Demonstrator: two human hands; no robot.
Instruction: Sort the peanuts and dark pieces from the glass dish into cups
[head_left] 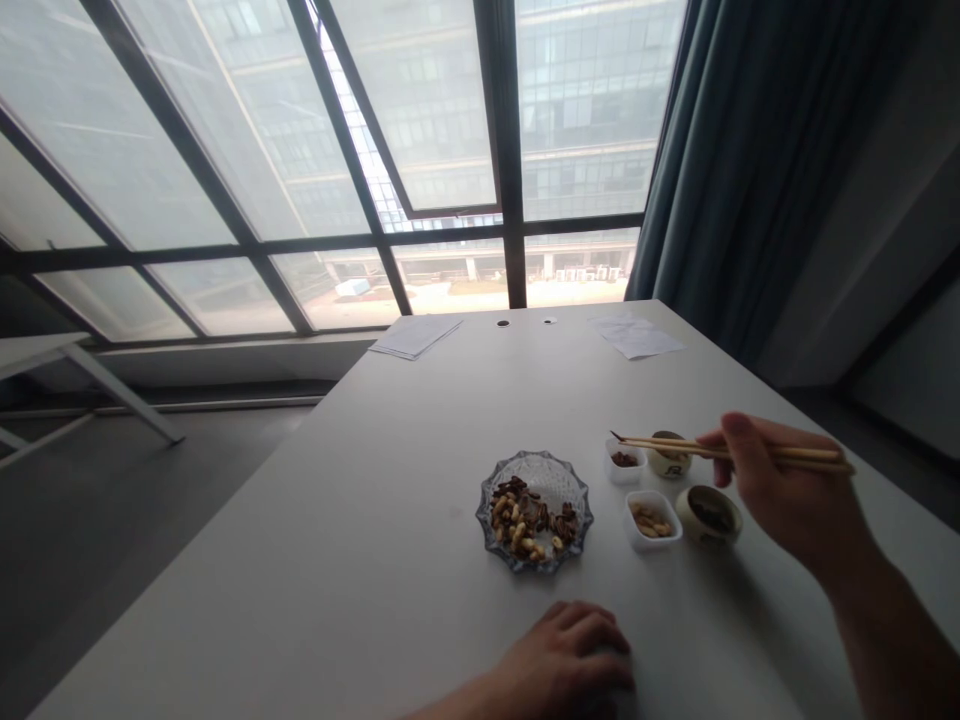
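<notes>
My right hand [772, 485] is closed around a pair of wooden chopsticks [720, 452]. Their tips pinch a small dark brown piece [616, 436] over a small white dish [625, 474] of dark nuts. In front of it, a second white dish [651, 545] contains peanuts. Two patterned cups stand beside them, a far cup [670, 465] and a near cup [709, 538] with dark contents. To the left, a scalloped glass bowl [535, 566] holds peanuts and dark brown nuts. Below this bowl my left hand [566, 655] rests on the table, fingers curled, their undersides hidden.
The white table [390, 480] reaches toward the windows. Paper sheets [416, 337] lie at its far left corner and more paper [637, 335] at the far right. Two round cable holes sit between them. A blue curtain [735, 180] hangs on the right; another table [45, 348] stands left.
</notes>
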